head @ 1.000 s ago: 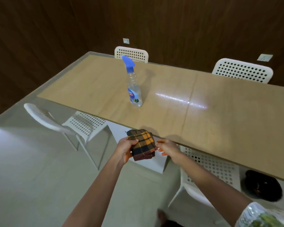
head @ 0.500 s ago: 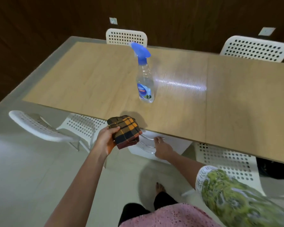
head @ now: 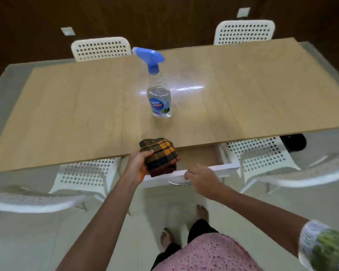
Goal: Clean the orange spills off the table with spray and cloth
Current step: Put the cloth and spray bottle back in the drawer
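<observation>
So we've got the folded plaid cloth gripped in our left hand, held right over the near edge of the tabletop. Our right hand rests on the front of a white drawer that sticks out from under that edge, fingers curled over its rim. The spray stands upright mid-tabletop, well apart from the cloth. White chairs sit around the tabletop.
</observation>
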